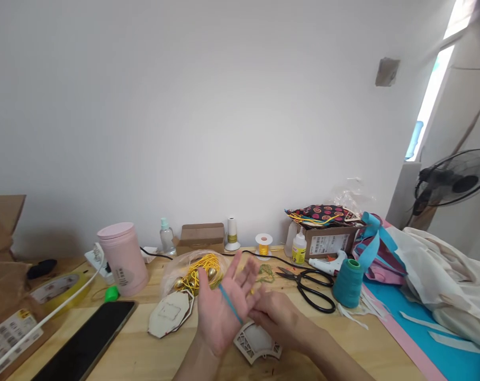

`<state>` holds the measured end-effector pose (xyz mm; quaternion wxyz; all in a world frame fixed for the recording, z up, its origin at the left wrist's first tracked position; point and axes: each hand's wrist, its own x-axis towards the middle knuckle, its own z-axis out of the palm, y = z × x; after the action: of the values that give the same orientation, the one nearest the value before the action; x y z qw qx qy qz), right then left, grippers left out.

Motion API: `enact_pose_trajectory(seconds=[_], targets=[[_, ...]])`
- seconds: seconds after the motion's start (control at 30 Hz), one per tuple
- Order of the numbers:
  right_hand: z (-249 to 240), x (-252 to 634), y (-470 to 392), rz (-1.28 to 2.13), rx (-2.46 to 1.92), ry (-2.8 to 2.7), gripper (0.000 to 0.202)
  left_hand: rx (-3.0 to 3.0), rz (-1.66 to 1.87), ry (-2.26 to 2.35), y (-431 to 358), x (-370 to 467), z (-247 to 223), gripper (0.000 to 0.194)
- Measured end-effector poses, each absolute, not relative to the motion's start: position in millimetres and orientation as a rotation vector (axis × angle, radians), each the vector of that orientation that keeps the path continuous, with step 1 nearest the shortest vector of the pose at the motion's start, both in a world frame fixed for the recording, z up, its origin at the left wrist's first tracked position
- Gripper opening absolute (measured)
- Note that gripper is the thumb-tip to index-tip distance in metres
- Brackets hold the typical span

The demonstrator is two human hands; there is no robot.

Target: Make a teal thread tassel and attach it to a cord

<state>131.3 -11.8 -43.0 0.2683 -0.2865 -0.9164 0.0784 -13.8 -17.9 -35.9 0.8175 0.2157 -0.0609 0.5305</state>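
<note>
My left hand (219, 307) is held palm up over the wooden table (144, 354), fingers spread. A thin blue strip (231, 304) lies across its palm. My right hand (277, 317) is beside it on the right, fingers pinched on the lower end of the blue strip. Under the hands lies a cut-out wooden piece (257, 344). A second flat wooden piece (169, 313) lies to the left. Behind the left hand is a clear bag with yellow cord and gold bells (196, 272).
Black scissors (313, 288), a teal thread cone (347, 283), a glue gun (329, 263) and glue bottles stand at the right. A pink tumbler (124, 259), a phone (87, 341) and yellow tape (59, 288) are at the left. Blue and pink fabric (422, 328) covers the right edge.
</note>
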Motion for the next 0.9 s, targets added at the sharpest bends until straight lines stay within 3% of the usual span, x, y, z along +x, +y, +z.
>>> enact_pose_trajectory(seconds=[0.13, 0.3, 0.73, 0.9], targets=[[-37.4, 128.0, -21.4, 0.181, -0.828, -2.648, 0.023, 0.345, 1.436, -0.047, -2.7, -26.0, -45.9, 0.069], [-35.0, 129.8, -21.6, 0.046, -0.745, -2.679, 0.022, 0.308, 1.505, 0.124, 0.2, -25.2, -51.4, 0.064], [-25.9, 146.0, -9.1, -0.155, -0.703, -2.466, 0.024, 0.477, 0.839, 0.23, -25.0, 6.0, -45.4, 0.072], [-16.1, 154.1, -7.7, 0.02, -0.691, -2.409, 0.018, 0.504, 0.673, 0.263, -30.8, 11.8, -43.9, 0.082]])
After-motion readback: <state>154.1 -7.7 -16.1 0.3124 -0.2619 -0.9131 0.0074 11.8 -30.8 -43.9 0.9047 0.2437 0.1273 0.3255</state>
